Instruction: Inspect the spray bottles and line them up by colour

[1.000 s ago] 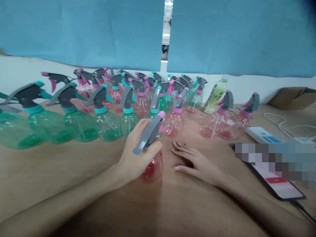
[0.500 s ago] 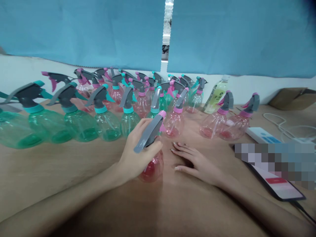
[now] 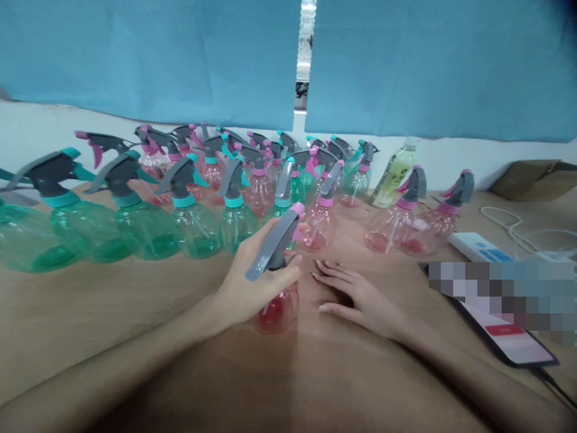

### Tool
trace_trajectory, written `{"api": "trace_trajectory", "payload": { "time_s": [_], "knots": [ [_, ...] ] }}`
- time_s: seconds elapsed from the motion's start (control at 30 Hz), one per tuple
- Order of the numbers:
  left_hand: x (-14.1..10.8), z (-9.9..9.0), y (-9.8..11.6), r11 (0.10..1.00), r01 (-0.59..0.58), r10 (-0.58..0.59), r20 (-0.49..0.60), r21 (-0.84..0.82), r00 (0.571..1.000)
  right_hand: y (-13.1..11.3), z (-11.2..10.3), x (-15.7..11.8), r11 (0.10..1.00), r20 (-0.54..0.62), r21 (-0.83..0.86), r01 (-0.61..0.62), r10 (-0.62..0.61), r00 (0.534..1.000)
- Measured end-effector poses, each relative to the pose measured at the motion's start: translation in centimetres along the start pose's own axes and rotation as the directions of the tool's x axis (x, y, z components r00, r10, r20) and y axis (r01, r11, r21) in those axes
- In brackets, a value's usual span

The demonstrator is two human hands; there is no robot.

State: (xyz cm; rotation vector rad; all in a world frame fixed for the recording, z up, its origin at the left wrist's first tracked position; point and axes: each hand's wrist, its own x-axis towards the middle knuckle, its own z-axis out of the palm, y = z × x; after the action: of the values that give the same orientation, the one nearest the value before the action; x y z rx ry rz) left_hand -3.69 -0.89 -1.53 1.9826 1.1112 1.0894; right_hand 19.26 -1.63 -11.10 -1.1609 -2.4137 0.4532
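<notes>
My left hand is wrapped round the neck of a pink spray bottle with a grey head and pink nozzle, standing upright on the wooden table. Some of my left fingers are hidden behind the bottle. To the right of it, my right hand lies on the table with its fingers spread and nothing in it. Just beyond my hands stand a pink spray bottle and a green spray bottle.
Several green and pink spray bottles fill the back and left. Two pink bottles stand at the right, near a labelled drink bottle. Farther right are a phone, a white box, white cables and a brown case.
The thumb of my left hand has shifted slightly to the right across the bottle's neck. The spray head has moved very little, and my right hand has stayed still.
</notes>
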Motion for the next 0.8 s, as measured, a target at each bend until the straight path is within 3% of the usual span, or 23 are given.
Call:
{"api": "trace_trajectory", "payload": {
  "time_s": [0.37, 0.8],
  "knots": [
    [0.01, 0.01, -0.17, 0.999, -0.029, 0.030, -0.022, 0.017, 0.999, 0.02, 0.00, 0.00, 1.000, 0.017, -0.018, -0.007, 0.007, 1.000],
    [-0.20, -0.04, -0.07, 0.994, 0.038, -0.031, -0.063, 0.099, 0.998, 0.03, 0.00, 0.04, 1.000, 0.022, -0.028, -0.006, 0.006, 1.000]
  ]
}}
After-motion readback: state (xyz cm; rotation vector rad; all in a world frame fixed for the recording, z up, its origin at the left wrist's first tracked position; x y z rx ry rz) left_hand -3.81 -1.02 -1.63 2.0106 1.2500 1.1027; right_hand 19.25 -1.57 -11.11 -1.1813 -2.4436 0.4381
